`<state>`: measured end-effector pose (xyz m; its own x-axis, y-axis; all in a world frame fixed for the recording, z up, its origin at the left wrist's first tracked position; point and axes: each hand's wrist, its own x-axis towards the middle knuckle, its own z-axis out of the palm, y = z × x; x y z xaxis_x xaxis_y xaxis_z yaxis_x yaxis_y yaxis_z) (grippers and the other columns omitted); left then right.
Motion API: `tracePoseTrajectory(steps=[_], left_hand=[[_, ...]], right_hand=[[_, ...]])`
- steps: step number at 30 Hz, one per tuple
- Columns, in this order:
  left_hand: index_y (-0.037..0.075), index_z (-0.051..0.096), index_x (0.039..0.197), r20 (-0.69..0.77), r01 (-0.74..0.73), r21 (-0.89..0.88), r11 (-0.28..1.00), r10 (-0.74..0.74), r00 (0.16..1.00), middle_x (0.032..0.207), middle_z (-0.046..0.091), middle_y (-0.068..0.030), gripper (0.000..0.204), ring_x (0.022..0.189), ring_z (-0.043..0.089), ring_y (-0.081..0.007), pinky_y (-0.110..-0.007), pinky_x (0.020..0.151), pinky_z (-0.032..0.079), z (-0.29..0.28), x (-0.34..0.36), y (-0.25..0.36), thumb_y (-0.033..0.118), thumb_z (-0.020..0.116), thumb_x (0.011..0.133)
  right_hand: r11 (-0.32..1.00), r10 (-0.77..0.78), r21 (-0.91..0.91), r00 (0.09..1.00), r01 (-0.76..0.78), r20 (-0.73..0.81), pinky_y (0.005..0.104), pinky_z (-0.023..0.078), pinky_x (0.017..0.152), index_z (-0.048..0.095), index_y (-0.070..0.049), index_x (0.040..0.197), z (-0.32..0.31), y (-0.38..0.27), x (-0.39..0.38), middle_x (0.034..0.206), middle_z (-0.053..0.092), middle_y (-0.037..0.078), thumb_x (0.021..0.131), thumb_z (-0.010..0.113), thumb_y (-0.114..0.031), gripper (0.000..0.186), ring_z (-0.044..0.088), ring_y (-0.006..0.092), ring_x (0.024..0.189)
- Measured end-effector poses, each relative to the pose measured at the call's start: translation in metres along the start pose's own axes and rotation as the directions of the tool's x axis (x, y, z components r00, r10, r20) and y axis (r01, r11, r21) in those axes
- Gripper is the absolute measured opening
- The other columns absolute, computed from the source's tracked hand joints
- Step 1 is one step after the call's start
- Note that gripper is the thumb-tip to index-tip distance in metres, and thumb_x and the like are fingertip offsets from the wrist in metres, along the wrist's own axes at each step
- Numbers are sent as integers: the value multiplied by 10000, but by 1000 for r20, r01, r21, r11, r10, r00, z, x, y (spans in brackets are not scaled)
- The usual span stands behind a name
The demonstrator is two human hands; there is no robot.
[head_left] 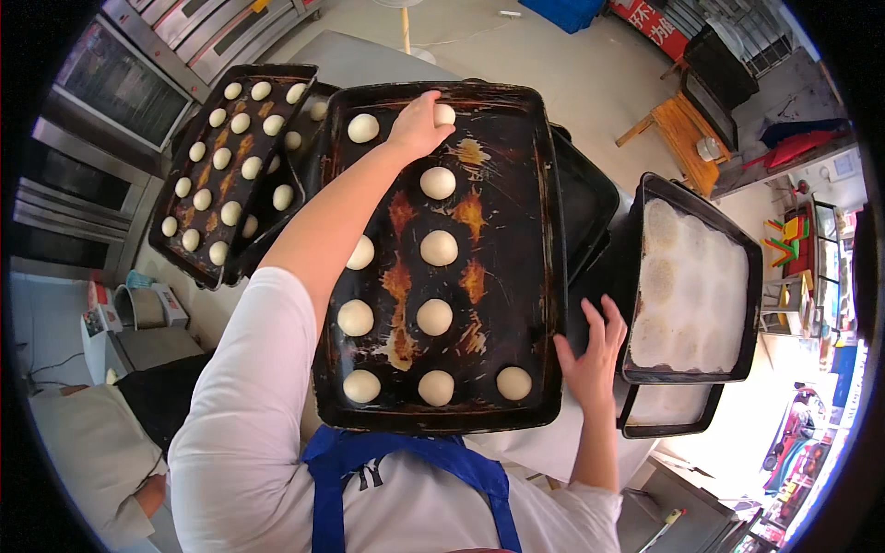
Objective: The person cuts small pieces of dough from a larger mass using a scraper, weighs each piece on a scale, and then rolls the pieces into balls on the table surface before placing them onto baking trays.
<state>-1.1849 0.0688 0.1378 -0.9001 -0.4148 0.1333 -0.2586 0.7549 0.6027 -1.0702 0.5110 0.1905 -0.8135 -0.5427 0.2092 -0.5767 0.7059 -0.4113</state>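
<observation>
A large black baking tray [512,276] lies in front of me, its surface worn with brown patches. Several round, pale dough balls [439,249] sit on it in columns. My left hand [421,127] reaches across to the far part of the tray. Its fingers close around a dough ball [444,115] in the far row, beside another ball [363,128]. At the tray's right edge, my right hand [595,355] has its fingers spread and holds nothing. Its thumb is by the rim; I cannot tell whether it touches. My left forearm partly hides a ball in the left column.
At the left, another black tray [210,173] bears rows of dough balls, overlapping a tray beneath. Dark trays [585,198] lie beyond the right rim. Farther right, stacked pans [754,304] have pale linings. A co-worker's sleeve [101,433] shows at lower left, near ovens [115,88].
</observation>
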Motion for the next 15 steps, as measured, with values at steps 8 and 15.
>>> tracePoseTrajectory(steps=[8, 15], left_hand=[[54, 556, 1341, -173, -127, 163, 978, 155, 973, 1437, 450, -236, 602, 1337, 399, -417, -487, 1119, 340, -38, -92, -19, 397, 712, 872], [93, 599, 1237, -236, -88, 285, 954, 159, 959, 1376, 497, -171, 488, 1284, 450, -402, -470, 1055, 418, -150, -370, -70, 173, 774, 789]], right_hand=[[995, -99, -38, 983, 94, -156, 452, 428, 979, 585, -92, 1286, -10, -33, 15, 1409, 438, 186, 728, 789, -85, 595, 450, 387, 1220], [825, -524, 192, 847, 531, -91, 459, 452, 989, 585, -67, 1271, 11, -131, 52, 1339, 507, 171, 731, 799, -92, 581, 533, 359, 1169]])
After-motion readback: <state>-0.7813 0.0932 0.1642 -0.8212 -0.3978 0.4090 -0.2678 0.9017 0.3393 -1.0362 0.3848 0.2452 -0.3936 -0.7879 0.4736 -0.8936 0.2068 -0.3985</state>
